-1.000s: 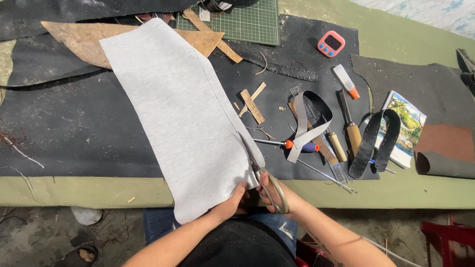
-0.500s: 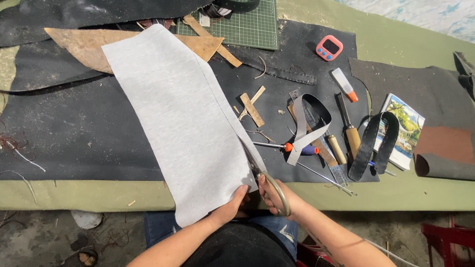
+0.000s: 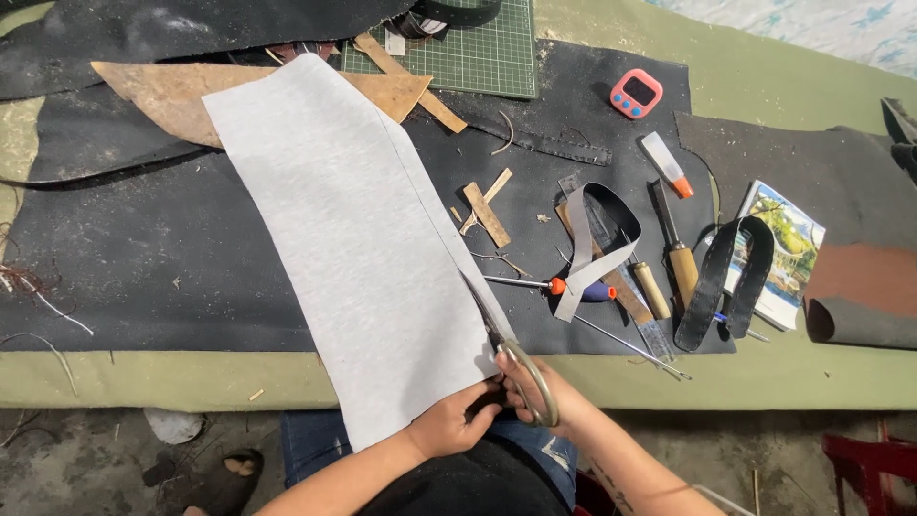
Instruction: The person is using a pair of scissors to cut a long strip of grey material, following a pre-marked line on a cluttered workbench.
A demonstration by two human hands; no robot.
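A long grey felt sheet (image 3: 349, 229) lies diagonally across the black mat (image 3: 143, 268), its near end hanging over the bench edge. My right hand (image 3: 544, 401) grips large metal scissors (image 3: 501, 339); the blades sit in the sheet's right edge along a thin marked line. My left hand (image 3: 454, 420) pinches the sheet's near corner just left of the scissor handles.
Right of the scissors lie a red-handled awl (image 3: 564, 285), wooden-handled tools (image 3: 673, 244), a steel ruler (image 3: 611, 268), grey and black strap loops (image 3: 726, 277), a glue tube (image 3: 666, 164), a pink timer (image 3: 637, 93) and a booklet (image 3: 783, 253). Brown leather (image 3: 172, 96) and a green cutting mat (image 3: 458, 53) sit at the back.
The scissors have advanced a little further up the sheet's right edge. My left hand has stayed at the near corner.
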